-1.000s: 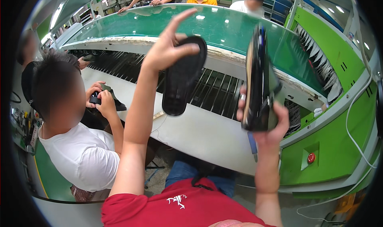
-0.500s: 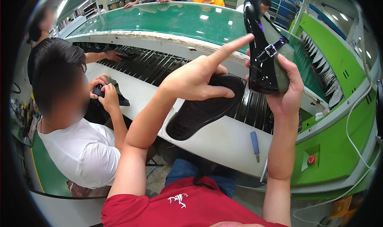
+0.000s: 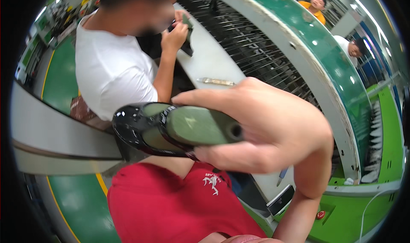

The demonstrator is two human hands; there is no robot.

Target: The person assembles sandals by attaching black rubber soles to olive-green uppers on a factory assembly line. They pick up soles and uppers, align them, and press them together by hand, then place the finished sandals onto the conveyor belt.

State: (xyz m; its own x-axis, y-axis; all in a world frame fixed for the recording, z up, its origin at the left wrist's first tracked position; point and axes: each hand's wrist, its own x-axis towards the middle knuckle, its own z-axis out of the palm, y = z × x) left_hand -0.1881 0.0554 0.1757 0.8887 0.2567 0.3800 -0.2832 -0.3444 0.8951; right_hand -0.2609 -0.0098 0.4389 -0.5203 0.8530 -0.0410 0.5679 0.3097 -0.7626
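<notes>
My right hand (image 3: 273, 127) is shut on a glossy black shoe (image 3: 136, 130) with a green last (image 3: 196, 125) inside it. The shoe lies sideways close to the camera, toe pointing left, above my red shirt (image 3: 171, 204). My thumb runs along the top of the last and my fingers curl underneath. A strip of bare forearm (image 3: 168, 165) shows under the shoe; my left hand itself is hidden. The black sole from before is out of sight.
A co-worker in a white shirt (image 3: 111, 68) sits at upper left, handling a dark piece over the white bench (image 3: 205, 59). A metal tool (image 3: 215, 81) lies on it. Behind run a rod conveyor (image 3: 256, 42) and green belt (image 3: 324, 42). A red button (image 3: 320, 214) is at lower right.
The view has swung left and tilted. My right hand brought the shoe down from overhead to close in front of the camera. My left hand and the black sole dropped out of sight.
</notes>
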